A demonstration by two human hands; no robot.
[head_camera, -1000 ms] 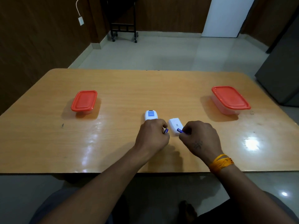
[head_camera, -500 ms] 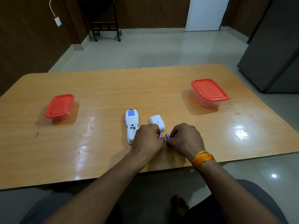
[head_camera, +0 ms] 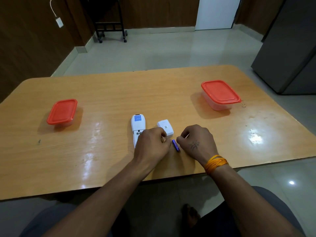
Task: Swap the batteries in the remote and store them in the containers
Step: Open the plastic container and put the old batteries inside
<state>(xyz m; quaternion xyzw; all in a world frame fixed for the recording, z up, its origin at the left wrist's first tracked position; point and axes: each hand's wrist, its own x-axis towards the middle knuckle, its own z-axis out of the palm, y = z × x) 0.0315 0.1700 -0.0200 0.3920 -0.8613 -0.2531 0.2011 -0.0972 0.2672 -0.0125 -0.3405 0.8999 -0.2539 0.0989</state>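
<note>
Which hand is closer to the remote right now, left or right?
Left. The left hand overlaps the near end of the remote, covering part of it. The right hand is farther right, beyond the blue battery.

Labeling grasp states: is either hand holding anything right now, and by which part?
One blue battery lies on the table between the hands, apparently released. The left hand and right hand are curled; what they grip, if anything, cannot be told.

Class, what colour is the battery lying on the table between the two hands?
Blue-purple: the battery lies between the hands, seen in the head view, the only one.
</note>
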